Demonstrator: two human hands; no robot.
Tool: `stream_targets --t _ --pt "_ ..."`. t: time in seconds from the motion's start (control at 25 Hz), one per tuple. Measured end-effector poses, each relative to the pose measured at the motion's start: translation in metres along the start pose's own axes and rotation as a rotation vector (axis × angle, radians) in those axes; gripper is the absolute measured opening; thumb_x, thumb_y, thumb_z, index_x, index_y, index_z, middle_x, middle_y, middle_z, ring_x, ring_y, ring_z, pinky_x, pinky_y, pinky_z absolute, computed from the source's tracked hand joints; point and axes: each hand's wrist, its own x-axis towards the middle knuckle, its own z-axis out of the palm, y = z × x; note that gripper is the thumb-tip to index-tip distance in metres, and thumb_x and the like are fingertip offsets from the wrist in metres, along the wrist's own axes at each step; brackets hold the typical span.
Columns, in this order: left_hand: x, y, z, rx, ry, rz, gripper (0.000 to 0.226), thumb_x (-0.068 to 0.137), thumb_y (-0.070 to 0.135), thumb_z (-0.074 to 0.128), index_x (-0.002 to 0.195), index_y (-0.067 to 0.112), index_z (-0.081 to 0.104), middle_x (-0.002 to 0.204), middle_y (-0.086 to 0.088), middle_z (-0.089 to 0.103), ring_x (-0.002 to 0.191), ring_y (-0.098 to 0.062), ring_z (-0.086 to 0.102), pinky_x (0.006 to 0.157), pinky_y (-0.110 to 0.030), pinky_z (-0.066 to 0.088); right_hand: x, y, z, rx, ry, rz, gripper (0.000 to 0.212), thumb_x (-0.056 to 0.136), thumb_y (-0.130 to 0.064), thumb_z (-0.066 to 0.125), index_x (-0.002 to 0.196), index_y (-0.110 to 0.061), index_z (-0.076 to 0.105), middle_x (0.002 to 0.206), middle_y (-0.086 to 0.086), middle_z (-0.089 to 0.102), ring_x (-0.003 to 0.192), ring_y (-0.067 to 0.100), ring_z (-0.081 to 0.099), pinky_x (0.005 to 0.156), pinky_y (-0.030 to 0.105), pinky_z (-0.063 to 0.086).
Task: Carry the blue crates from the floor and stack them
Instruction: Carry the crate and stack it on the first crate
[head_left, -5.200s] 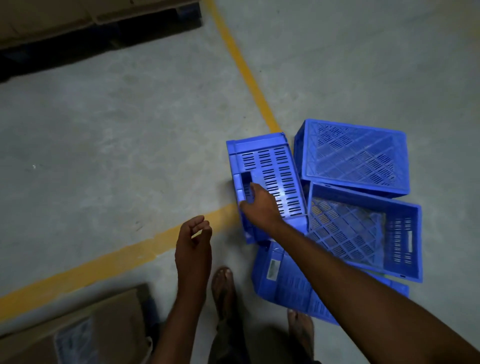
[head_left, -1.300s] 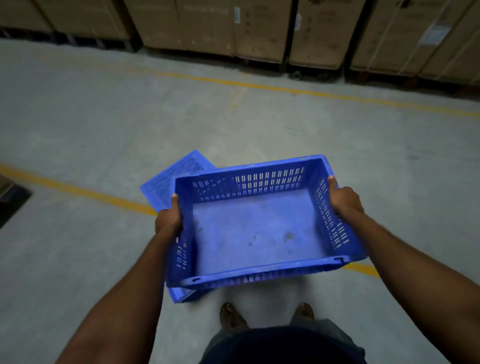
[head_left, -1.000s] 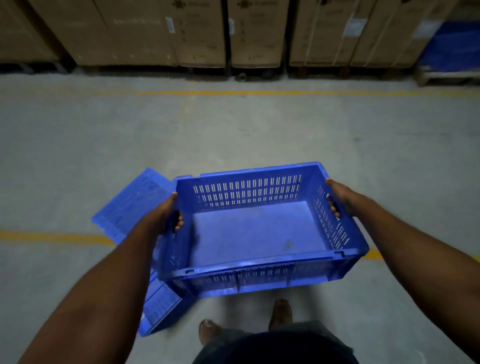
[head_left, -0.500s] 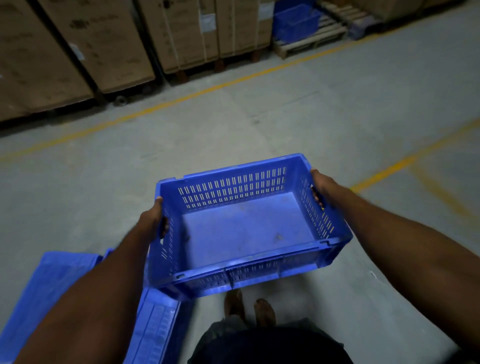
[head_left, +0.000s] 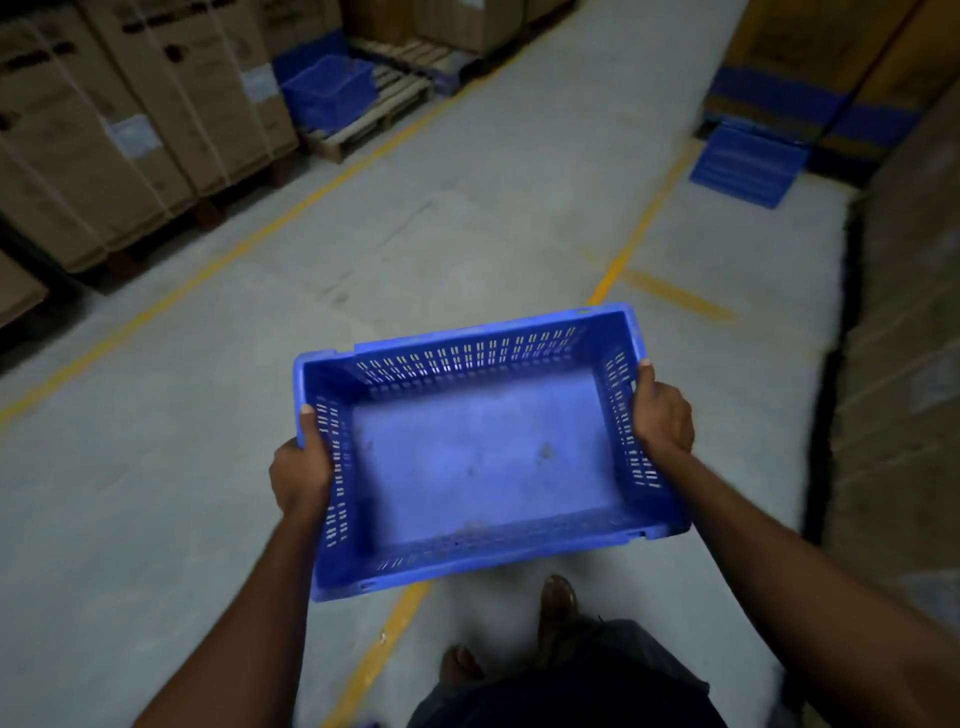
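Blue crate (head_left: 483, 457), slotted walls, scuffed floor; open side up

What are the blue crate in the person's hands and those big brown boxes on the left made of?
The blue crate looks like moulded plastic, matte and scuffed: even colour, slotted walls, thick rim. The brown boxes look like cardboard, dull and strapped with pale bands, though blur leaves that open.

The rectangular blue plastic crate (head_left: 483, 457) at the centre of the frame has a smooth, dull-sheened base (a few grimy marks on it) and slotted walls. The grey concrete floor (head_left: 156, 519) looks matt and faintly mottled. Upper left, the brown cardboard boxes (head_left: 78, 156) are matt, beside a pale bare-wood pallet (head_left: 400, 101).
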Motion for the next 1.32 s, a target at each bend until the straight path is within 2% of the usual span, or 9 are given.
stream_targets --t 0.12,0.36,0.52,0.64,0.8,0.88,0.96,1.08,1.32 --pt "0.001 0.044 0.048 -0.055 -0.047 0.138 0.099 0.082 0.093 0.022 0.074 0.006 0.069 0.077 -0.021 0.07 0.08 -0.04 0.068 0.082 -0.048 0.055 0.019 0.029 -0.03 0.132 0.111 -0.004 0.074 0.102 -0.068 0.022 0.082 -0.008 0.062 0.086 0.014 0.063 0.092 0.038 0.063 0.073 0.038 0.04" --pt "0.007 0.147 0.149 -0.161 -0.164 0.249 0.09 0.076 0.096 0.04 0.061 0.01 0.064 0.058 -0.01 0.064 0.068 -0.04 0.069 0.076 -0.059 0.058 0.11 0.064 -0.084 0.162 0.152 -0.052 0.077 0.101 -0.068 0.016 0.078 -0.011 0.062 0.082 0.013 0.068 0.082 0.034 0.063 0.074 0.04 0.044" --pt "-0.013 0.21 0.214 -0.148 -0.217 0.273 0.091 0.077 0.095 0.037 0.063 0.009 0.066 0.06 -0.012 0.066 0.063 -0.035 0.068 0.076 -0.05 0.059 0.169 0.07 -0.115 0.174 0.234 0.006 0.07 0.102 -0.068 0.021 0.073 -0.013 0.055 0.081 0.013 0.063 0.079 0.034 0.058 0.068 0.038 0.04" --pt "-0.018 0.26 0.255 -0.173 -0.291 0.263 0.084 0.081 0.09 0.043 0.062 0.01 0.063 0.056 -0.011 0.062 0.049 -0.027 0.058 0.06 -0.04 0.054 0.213 0.067 -0.139 0.208 0.26 0.064 0.074 0.1 -0.07 0.024 0.073 -0.01 0.056 0.077 0.012 0.061 0.076 0.034 0.057 0.066 0.038 0.039" --pt "-0.001 0.333 0.309 -0.169 -0.572 0.174 0.072 0.082 0.081 0.054 0.069 0.01 0.059 0.053 -0.006 0.054 0.044 -0.022 0.046 0.045 -0.025 0.037 0.297 0.066 -0.164 0.344 0.206 0.171 0.087 0.084 -0.086 0.028 0.068 -0.009 0.067 0.07 0.013 0.069 0.071 0.037 0.067 0.072 0.045 0.056" --pt "0.017 0.369 0.34 -0.142 -0.692 0.142 0.068 0.086 0.077 0.054 0.071 0.011 0.057 0.054 -0.004 0.053 0.042 -0.02 0.046 0.041 -0.024 0.038 0.339 0.063 -0.17 0.418 0.176 0.258 0.079 0.082 -0.083 0.039 0.061 -0.012 0.065 0.059 0.008 0.066 0.056 0.032 0.064 0.062 0.041 0.055" --pt "0.036 0.4 0.375 -0.097 -0.761 0.117 0.066 0.089 0.074 0.053 0.072 0.011 0.055 0.055 -0.004 0.053 0.04 -0.017 0.048 0.037 -0.023 0.041 0.375 0.053 -0.172 0.492 0.145 0.317 0.067 0.085 -0.077 0.048 0.06 -0.016 0.061 0.054 0.005 0.058 0.042 0.024 0.052 0.049 0.03 0.044" --pt "0.062 0.445 0.434 -0.053 -0.801 0.098 0.065 0.089 0.074 0.054 0.072 0.011 0.054 0.053 -0.003 0.051 0.036 -0.015 0.047 0.036 -0.021 0.04 0.432 0.039 -0.172 0.55 0.136 0.364 0.062 0.083 -0.076 0.055 0.065 -0.017 0.061 0.051 0.001 0.053 0.038 0.017 0.042 0.042 0.024 0.034" --pt "0.084 0.543 0.54 -0.03 -0.737 0.156 0.066 0.084 0.077 0.057 0.069 0.013 0.058 0.057 -0.004 0.055 0.041 -0.018 0.045 0.046 -0.025 0.036 0.528 0.009 -0.186 0.603 0.194 0.423 0.06 0.086 -0.074 0.053 0.064 -0.019 0.057 0.051 0.0 0.049 0.039 0.018 0.039 0.043 0.024 0.032"
